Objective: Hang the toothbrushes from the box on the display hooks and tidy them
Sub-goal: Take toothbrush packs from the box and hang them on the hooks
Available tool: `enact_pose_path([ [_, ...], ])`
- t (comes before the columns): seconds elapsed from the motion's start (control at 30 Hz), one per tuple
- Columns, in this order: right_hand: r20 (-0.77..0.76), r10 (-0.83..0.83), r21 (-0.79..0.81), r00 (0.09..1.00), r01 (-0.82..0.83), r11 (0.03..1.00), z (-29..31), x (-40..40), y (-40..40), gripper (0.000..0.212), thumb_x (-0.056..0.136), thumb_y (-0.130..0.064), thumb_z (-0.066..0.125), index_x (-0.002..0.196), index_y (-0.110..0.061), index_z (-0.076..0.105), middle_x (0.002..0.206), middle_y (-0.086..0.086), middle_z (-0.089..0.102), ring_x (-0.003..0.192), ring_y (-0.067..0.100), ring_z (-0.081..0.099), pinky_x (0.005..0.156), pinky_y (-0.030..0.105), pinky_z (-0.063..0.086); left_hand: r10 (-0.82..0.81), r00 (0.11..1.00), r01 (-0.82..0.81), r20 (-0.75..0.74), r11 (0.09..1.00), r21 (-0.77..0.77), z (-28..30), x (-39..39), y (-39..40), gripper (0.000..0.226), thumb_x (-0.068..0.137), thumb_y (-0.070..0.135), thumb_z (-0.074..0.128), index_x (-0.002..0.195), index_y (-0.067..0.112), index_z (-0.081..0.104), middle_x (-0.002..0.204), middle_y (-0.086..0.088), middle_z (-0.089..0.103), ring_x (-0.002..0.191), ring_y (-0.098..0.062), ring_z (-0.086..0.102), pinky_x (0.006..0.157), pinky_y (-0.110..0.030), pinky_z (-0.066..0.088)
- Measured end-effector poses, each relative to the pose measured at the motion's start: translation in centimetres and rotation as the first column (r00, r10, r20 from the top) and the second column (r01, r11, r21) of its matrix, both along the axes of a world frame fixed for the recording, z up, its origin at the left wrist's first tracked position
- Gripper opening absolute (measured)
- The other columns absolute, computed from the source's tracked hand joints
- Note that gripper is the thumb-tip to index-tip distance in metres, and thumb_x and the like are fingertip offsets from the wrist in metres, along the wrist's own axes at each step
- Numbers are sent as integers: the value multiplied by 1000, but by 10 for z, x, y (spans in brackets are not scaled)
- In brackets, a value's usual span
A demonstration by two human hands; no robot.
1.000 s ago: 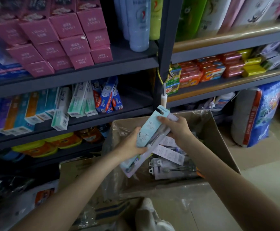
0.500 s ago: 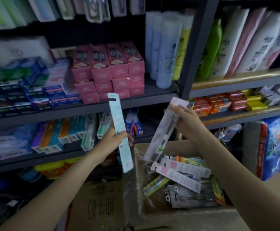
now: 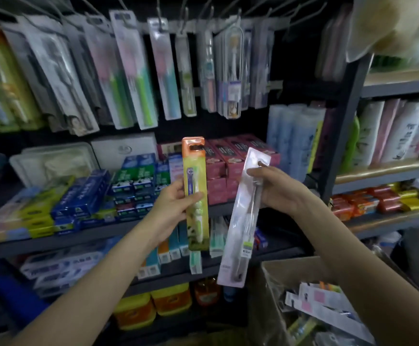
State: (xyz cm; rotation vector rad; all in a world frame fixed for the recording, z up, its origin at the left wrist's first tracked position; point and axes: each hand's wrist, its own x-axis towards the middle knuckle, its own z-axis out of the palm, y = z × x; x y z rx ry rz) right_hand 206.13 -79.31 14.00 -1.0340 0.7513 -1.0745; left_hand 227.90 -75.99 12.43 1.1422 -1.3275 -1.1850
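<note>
While the left hand point(image 3: 172, 208) pinches a green-and-orange toothbrush pack point(image 3: 195, 193) and the right hand point(image 3: 274, 187) pinches a clear pack point(image 3: 242, 221), both sit below the display hooks point(image 3: 186, 11); hanging is pending, requiring each hang-hole threaded onto a hook. The box point(image 3: 273, 290) stands lower right. Labels are illegible.

Both held toothbrush packs, the orange-topped one point(image 3: 195, 193) and the pale one point(image 3: 241, 221), are glossy plastic; the box point(image 3: 273, 295) is matt cardboard; the display hooks point(image 3: 186, 11) are bare metal.
</note>
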Motion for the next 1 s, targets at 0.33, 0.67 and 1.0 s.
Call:
enact_pose_path([
  [0.33, -45, -341, -253, 939, 320, 913, 52, 3, -18, 27, 84, -3, 64, 108, -10, 56, 93, 5, 65, 71, 11, 66, 59, 21, 54, 75, 996, -65, 58, 985, -161, 34, 11, -11, 21, 93, 13, 51, 87, 29, 63, 86, 8, 66, 83, -12, 61, 72, -25, 48],
  [0.67, -363, -631, -469, 685, 451, 760, 110, -75, -108, 39, 95, -29, 49, 111, 5, 59, 79, 10, 45, 65, 19, 40, 52, 26, 29, 241, 971, -222, 12, 912, -345, 94, -53, -67, 19, 89, 7, 57, 83, 25, 56, 79, 10, 60, 74, -5, 57, 67, -17, 44],
  [1.0, -572, -698, -779, 430, -21, 626, 188, -69, -203, 5, 87, -14, 57, 87, -9, 58, 82, 1, 51, 81, 18, 47, 54, 23, 31, 369, 929, -346, -24, 845, -407, 117, -98, -115, 22, 90, 4, 55, 81, 23, 50, 73, 15, 53, 63, 7, 51, 49, 3, 37],
])
